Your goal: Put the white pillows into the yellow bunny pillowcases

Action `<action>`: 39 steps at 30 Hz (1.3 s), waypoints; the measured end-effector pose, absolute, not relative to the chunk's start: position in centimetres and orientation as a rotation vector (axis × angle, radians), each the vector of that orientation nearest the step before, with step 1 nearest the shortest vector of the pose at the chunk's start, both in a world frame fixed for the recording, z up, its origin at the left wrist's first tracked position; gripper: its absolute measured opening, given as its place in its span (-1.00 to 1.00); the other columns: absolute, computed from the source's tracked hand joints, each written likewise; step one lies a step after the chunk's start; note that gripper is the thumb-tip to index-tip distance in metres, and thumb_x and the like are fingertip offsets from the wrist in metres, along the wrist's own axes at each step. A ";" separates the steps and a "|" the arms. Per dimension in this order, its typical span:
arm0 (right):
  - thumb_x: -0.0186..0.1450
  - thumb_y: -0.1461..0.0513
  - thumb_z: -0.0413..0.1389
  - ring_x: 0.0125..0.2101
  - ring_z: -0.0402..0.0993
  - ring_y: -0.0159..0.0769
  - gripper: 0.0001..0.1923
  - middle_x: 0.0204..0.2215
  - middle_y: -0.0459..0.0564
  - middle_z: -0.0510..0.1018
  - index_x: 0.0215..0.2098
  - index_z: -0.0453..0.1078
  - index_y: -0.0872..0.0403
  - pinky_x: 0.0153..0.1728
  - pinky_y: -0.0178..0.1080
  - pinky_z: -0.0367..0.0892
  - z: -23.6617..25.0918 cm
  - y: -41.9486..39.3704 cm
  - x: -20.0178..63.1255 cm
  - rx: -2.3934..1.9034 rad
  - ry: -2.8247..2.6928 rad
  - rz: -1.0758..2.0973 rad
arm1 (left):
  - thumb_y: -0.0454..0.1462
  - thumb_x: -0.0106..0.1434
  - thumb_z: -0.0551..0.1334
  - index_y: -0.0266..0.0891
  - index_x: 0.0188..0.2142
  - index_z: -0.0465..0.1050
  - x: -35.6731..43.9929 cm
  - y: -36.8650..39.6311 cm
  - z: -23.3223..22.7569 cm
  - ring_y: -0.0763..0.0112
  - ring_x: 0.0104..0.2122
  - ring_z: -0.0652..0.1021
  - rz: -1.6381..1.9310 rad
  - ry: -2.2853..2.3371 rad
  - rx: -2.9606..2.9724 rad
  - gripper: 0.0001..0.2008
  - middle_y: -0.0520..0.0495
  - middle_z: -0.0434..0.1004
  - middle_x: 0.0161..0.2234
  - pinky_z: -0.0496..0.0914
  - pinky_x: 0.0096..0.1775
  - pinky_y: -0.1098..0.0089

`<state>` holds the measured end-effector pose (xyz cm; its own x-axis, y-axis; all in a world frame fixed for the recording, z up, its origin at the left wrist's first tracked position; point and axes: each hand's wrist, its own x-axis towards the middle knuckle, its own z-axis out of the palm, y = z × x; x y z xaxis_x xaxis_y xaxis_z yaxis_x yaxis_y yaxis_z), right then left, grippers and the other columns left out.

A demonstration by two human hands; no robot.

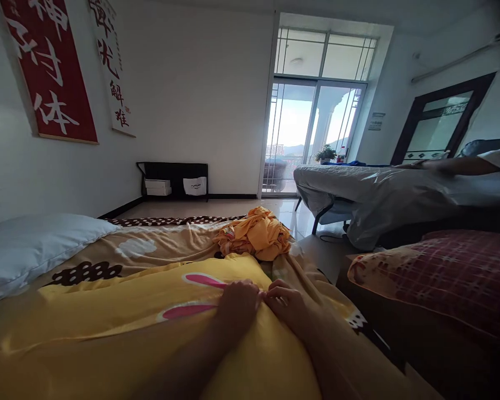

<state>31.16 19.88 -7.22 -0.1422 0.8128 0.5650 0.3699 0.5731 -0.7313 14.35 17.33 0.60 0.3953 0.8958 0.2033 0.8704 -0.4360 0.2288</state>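
A plump yellow pillow (150, 280) with pink, white-edged ear shapes lies across the bed in front of me. My left hand (238, 300) is closed on its fabric just beside the pink shapes. Close against it, my right hand (289, 305) pinches the same yellow cloth with thumb and bent fingers. The fabric draws into creases around both hands. What exactly sits between the fingertips is too small to make out. Beyond the pillow, a crumpled heap of orange cloth (258, 233) rests on the bed.
A tan patterned blanket (183, 239) covers the bed, with a white pillow (45, 244) at left. To the right stand a plastic-covered table (337, 180) and a dark red checked cloth (445, 272). Another person's arm (454, 165) reaches over the table. A low black shelf (175, 172) stands by the wall.
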 end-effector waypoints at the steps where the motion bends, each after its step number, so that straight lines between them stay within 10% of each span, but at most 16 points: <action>1: 0.24 0.08 0.15 -0.36 0.38 -0.32 -0.75 -0.41 -0.01 0.44 -0.49 0.50 0.05 -0.36 -0.31 0.29 -7.3 19.9 31.2 -0.989 -1.743 0.533 | -0.20 0.36 0.04 -0.24 -0.29 0.54 14.4 17.3 0.5 0.32 -0.31 0.54 0.454 1.625 2.564 -0.69 -0.11 0.56 -0.30 0.32 -0.28 0.35; 39: 0.20 0.06 0.19 -0.39 0.37 -0.32 -0.75 -0.43 -0.04 0.46 -0.51 0.50 0.03 -0.43 -0.31 0.26 -6.3 19.1 30.9 -1.033 -1.702 0.545 | -0.25 0.14 0.14 -0.19 -0.52 0.53 14.4 18.0 -0.3 0.34 -0.33 0.49 0.862 1.699 2.175 -0.78 -0.03 0.60 -0.42 0.15 -0.09 0.20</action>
